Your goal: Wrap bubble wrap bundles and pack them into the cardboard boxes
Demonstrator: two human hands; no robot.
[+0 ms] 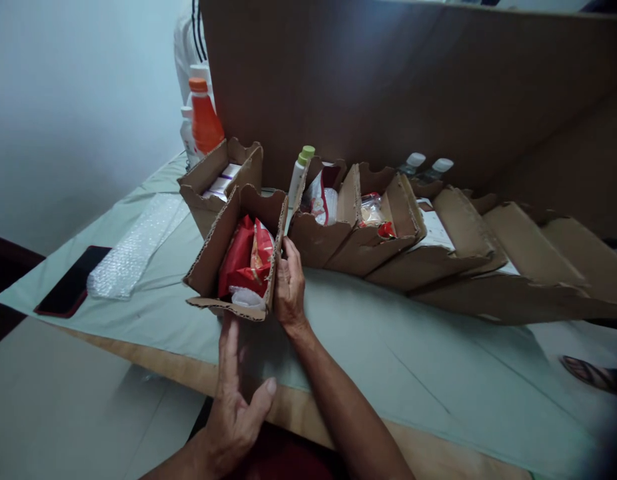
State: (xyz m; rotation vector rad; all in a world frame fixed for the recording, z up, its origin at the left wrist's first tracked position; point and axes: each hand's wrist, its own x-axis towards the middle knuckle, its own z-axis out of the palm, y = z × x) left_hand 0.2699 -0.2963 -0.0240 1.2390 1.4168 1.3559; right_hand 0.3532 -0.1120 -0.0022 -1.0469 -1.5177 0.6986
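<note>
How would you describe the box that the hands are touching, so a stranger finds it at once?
On the table, cardboard boxes stand in a row before a big cardboard sheet. The nearest open box, between left hand and right hand, alone holds red packets.

A pale bluish wall (63,100) rises at left behind the cloth-covered worktop (413,360), with light grey floor (78,413) below in dim light.

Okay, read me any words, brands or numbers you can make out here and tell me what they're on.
None can be read.
Red packets in the cardboard box at the right hand: print too blurred.
Orange bottle: no legible label.
White bottle with green cap: lettering too small.
White packs in the rear box: purple marks unreadable.
</note>
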